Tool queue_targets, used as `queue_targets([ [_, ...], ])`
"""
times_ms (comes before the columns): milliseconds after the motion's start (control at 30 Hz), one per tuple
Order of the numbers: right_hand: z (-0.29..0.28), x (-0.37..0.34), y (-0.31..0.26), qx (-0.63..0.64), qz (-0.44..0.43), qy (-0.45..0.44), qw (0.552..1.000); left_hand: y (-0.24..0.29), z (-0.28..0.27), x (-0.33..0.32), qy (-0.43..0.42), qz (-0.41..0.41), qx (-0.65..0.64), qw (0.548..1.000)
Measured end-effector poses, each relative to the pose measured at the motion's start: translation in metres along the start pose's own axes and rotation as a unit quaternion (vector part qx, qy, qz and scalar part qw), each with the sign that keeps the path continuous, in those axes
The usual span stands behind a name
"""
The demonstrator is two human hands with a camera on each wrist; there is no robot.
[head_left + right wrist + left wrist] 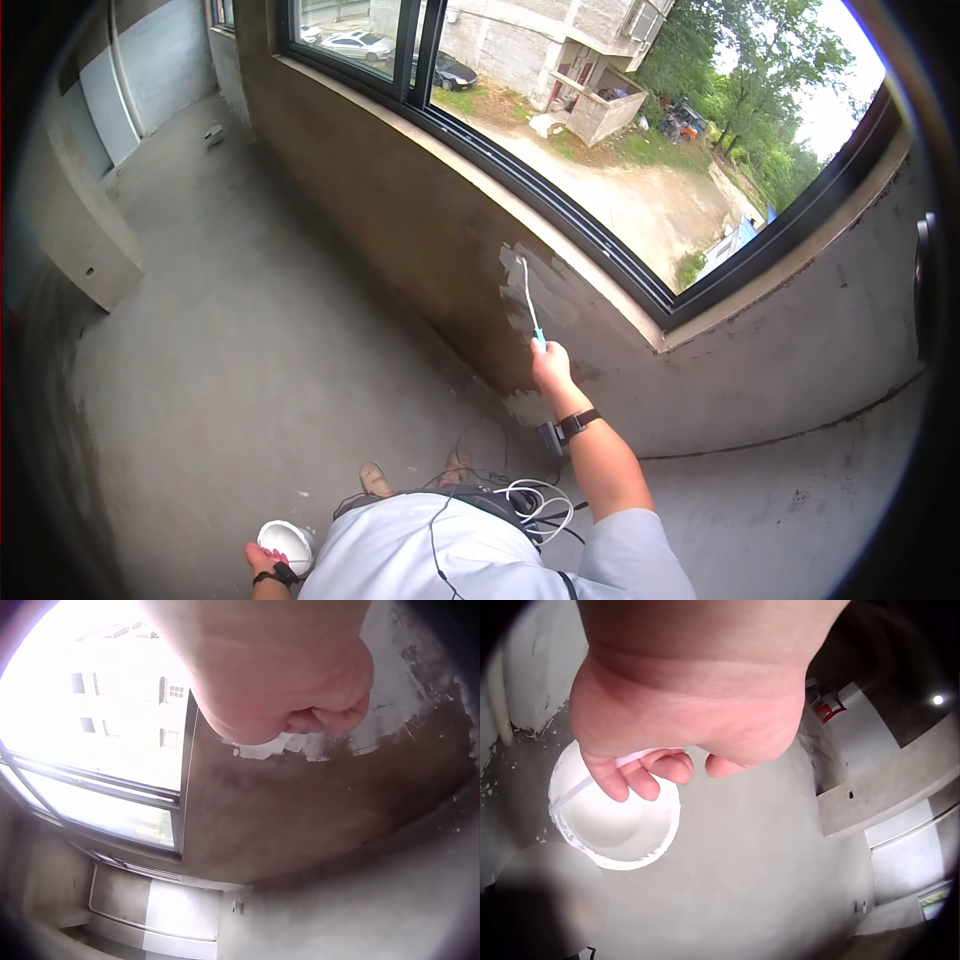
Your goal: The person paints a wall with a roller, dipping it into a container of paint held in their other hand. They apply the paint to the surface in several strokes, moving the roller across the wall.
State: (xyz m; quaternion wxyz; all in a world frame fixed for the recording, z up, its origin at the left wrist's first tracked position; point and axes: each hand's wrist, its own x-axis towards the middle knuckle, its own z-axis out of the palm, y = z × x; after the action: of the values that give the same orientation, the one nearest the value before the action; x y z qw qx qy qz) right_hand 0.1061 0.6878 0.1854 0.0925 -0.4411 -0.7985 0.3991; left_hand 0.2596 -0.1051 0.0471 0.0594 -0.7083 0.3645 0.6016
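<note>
In the head view my right hand [552, 368] reaches out to the wall under the window and grips the blue handle of a long-necked paint roller [528, 290]. Its thin pale rod runs up to the wall; the head blends into a pale grey wet patch [548, 280] there. The right wrist view shows the curled fingers, with the roller hidden behind the hand [300, 697]. Low on the left, my left hand [262, 560] holds a white bucket [290, 541] by its handle [574, 793]. Whitish stuff lies inside the bucket, and its rim is smeared.
A dark-framed window [600, 245] with a pale sill runs above the brown wall [400, 220]. Grey concrete floor [230, 340] stretches away to the left, past a pillar [95, 240]. White and black cables [540, 505] hang at the waist, close to the right arm.
</note>
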Motion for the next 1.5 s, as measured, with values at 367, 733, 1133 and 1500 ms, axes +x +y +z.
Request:
queue_targets([
  [367, -0.077, -0.084, 0.092, 0.023, 0.050, 0.076, 0.996, 0.016, 0.077, 0.004, -0.060, -0.015, 0.112, 0.992],
  [733, -0.126, -0.131, 0.134, 0.111, 0.115, 0.075, 0.984, 0.042, 0.162, -0.006, -0.175, 0.050, 0.148, 0.972],
  [1133, -0.089, -0.104, 0.100, -0.046, 0.037, 0.096, 0.994, 0.032, 0.136, -0.036, -0.137, 0.062, 0.123, 0.981],
  [1500, -0.016, -0.037, 0.067, -0.036, -0.017, 0.013, 0.999, -0.004, 0.024, -0.049, -0.018, 0.042, 0.035, 0.998],
])
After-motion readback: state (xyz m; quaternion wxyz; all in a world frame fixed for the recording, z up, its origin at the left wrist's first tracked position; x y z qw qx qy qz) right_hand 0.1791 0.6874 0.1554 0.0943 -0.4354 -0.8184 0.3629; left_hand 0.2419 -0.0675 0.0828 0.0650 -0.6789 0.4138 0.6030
